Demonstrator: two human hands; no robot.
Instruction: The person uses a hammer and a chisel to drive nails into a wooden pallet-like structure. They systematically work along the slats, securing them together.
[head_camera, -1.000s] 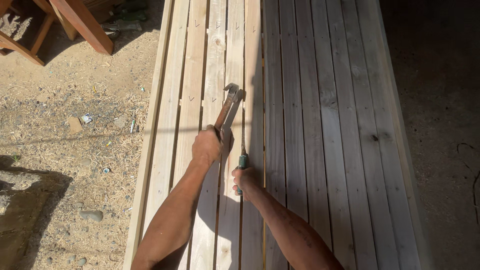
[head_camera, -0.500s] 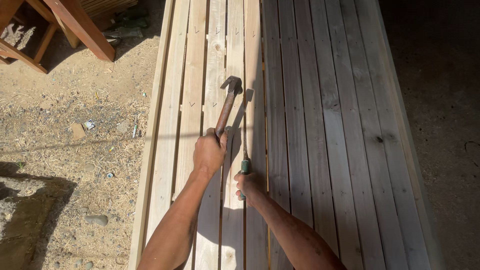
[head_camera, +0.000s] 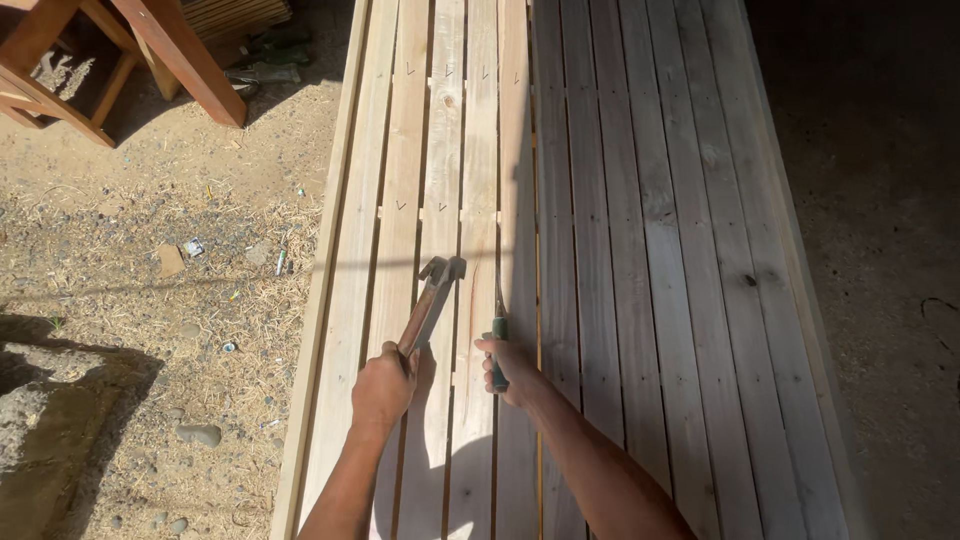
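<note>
Lying lengthwise under me is one long slatted wooden panel (head_camera: 640, 250), its pale boards running away from me with narrow gaps between; roughly the left half sits in sun, the right half in shade. I count at least ten boards across; the far right ones are too dark to count with certainty. Small staples or nails show in two rows across the sunlit boards, one row near the far end and one nearer my tools.

One reddish wooden frame (head_camera: 120, 60) stands on the dirt ground (head_camera: 150, 300) at upper left, well apart from the panel. One grey stone (head_camera: 200, 434) lies in the straw-littered dirt near the panel's left edge.

Two hands are in view, both mine. My left hand (head_camera: 385, 388) is clenched around the wooden handle of one hammer (head_camera: 432, 295); its metal head rests on or just above a sunlit board, and I cannot tell which. My right hand (head_camera: 512, 368) is closed around the green handle of one slender tool (head_camera: 498, 335), its thin blade pointing away from me along the neighbouring board, just beside the hammer head.
</note>
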